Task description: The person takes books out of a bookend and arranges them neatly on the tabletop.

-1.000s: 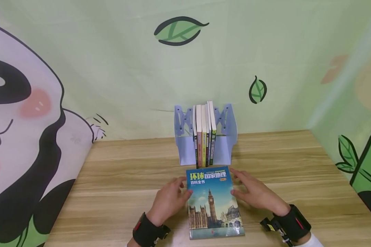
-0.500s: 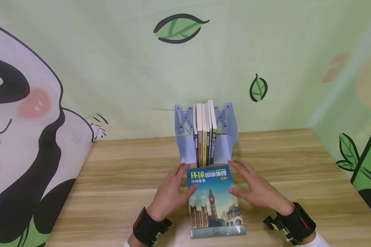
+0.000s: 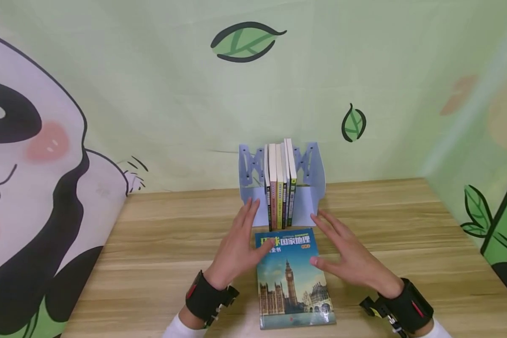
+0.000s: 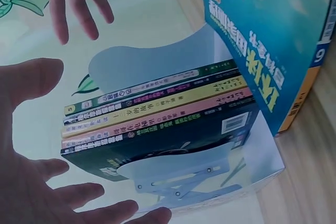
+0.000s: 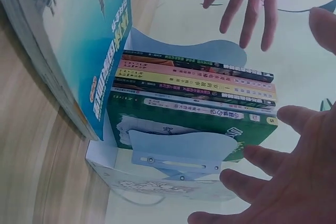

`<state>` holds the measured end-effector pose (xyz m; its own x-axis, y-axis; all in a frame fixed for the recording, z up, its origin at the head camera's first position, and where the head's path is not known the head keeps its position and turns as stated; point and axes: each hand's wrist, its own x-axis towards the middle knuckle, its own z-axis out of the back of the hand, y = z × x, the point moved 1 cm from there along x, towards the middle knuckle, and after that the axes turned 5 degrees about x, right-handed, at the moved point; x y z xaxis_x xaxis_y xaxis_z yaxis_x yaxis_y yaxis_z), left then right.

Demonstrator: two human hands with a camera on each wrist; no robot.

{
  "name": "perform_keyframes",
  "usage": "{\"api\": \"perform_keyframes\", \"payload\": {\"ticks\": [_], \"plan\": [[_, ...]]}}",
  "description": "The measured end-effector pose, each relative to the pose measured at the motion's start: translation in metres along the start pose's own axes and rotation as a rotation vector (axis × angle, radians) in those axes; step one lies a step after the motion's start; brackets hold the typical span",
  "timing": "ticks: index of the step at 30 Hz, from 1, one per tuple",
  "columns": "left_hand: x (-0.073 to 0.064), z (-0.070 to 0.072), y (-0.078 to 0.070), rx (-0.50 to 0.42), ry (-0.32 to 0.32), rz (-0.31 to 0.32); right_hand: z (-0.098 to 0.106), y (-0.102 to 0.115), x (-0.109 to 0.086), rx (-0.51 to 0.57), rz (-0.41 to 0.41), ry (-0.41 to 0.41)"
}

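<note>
A blue book [image 3: 293,281] with a clock tower on its cover lies flat on the table in the head view. Over its upper left corner hovers my left hand [image 3: 238,249], fingers spread and holding nothing. My right hand [image 3: 355,256] is spread above the book's right side, also without anything in it. Just behind the book stands a light blue bookend rack [image 3: 306,206], with several upright books [image 3: 280,202] in its middle, spines facing me. Both wrist views show these books [image 4: 168,108] between the rack's side plates [image 5: 184,142], apart from the fingers.
The wooden table [image 3: 173,234] reaches back to a pale green cloth wall [image 3: 152,94] printed with leaves and a panda [image 3: 25,188]. Black straps with small cameras [image 3: 211,300] sit on both wrists.
Both hands have moved from the book's sides up and forward toward the rack, with fingers spreading wider. The left went farther. The blue book and the rack have stayed put.
</note>
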<state>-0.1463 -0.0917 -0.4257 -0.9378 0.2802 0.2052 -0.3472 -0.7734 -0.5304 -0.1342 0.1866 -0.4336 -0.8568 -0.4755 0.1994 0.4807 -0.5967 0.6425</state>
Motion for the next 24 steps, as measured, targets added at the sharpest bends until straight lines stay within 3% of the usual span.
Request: {"api": "perform_keyframes", "payload": {"ticks": [11,24], "plan": [[0.022,0.003,-0.005,-0.126,-0.021,0.032,0.003,0.004,-0.001,-0.017,0.068,-0.029],[0.043,0.001,-0.005,-0.217,-0.111,0.038,0.003,0.007,-0.001,-0.016,0.104,-0.058]]}}
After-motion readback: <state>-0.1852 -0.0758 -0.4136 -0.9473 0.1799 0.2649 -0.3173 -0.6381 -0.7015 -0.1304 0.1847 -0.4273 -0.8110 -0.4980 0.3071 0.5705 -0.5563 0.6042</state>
